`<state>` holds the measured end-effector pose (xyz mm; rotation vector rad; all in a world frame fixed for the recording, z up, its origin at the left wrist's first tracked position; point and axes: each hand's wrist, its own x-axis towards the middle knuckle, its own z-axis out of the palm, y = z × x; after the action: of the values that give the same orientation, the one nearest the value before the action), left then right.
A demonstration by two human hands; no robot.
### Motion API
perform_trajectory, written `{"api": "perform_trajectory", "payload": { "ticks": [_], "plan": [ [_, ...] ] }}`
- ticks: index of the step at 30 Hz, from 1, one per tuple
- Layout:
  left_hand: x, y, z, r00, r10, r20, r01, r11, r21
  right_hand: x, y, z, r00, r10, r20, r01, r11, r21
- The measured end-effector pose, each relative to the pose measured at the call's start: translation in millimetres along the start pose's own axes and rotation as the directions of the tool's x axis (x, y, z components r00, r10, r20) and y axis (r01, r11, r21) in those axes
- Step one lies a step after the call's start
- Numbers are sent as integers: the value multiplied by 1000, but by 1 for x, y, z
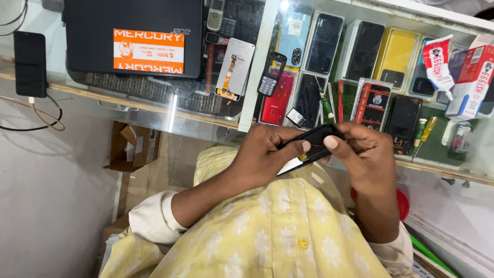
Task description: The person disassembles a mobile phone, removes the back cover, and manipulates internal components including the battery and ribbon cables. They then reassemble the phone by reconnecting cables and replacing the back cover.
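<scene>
On top of the glass counter: closed black laptop with an orange rectangular sticker; red-and-white glue tube and carton at far right. Nearer, over the yellow shirt, slim black phone pinched between left hand and right hand, both clamped on its ends.

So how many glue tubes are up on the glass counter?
1: a white glue tube with red print lies at the counter's far right, beside a red and white box. More may be hidden beyond the picture's edge.
</scene>
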<state>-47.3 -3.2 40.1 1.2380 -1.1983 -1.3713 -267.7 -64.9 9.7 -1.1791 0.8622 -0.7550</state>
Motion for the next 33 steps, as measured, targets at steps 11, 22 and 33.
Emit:
{"api": "perform_trajectory", "payload": {
  "ticks": [11, 22, 33],
  "plan": [
    [-12, 8, 2, 998, -24, 52, 19, 996, 87, -8, -3, -9, 989, -128, 69, 137, 980, -142],
    [-3, -16, 7, 991, -43, 128, 81, 948, -309, 6, 13, -11, 997, -7, 83, 23, 982, -185],
    [4, -27, 4, 983, -161, 90, 180, 943, -278, 7, -3, 1, 997, 4, 82, 2, 997, -77]
  ]
}}
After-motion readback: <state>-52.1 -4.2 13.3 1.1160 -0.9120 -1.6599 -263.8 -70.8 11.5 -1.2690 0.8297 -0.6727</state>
